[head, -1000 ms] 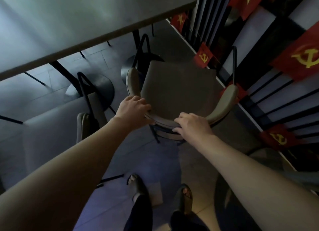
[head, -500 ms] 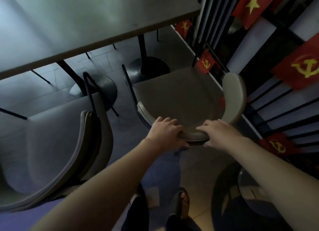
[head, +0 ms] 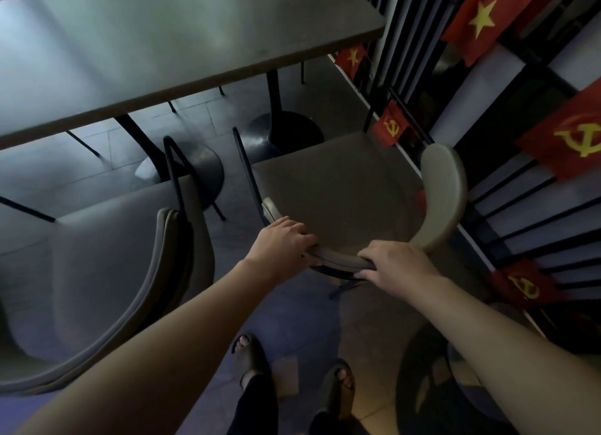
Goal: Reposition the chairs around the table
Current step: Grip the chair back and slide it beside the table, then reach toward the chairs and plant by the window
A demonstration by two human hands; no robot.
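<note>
A beige chair (head: 328,187) with a curved backrest and dark metal legs faces the grey table (head: 162,41) in the middle of the head view. My left hand (head: 281,239) grips the left part of its backrest rim. My right hand (head: 395,264) grips the rim just to the right. A second chair (head: 107,255) of the same kind stands to the left, its seat also toward the table. The table's near edge lies beyond both seats.
A black railing (head: 507,207) hung with red flags (head: 572,142) runs close along the right of the held chair. Two round black table bases (head: 286,129) stand on the tiled floor under the table. My sandalled feet (head: 292,379) are just behind the chair.
The held chair has swung from facing right to facing the table and sits closer to the railing. The left chair has come further into view. Both hands stay on the backrest.
</note>
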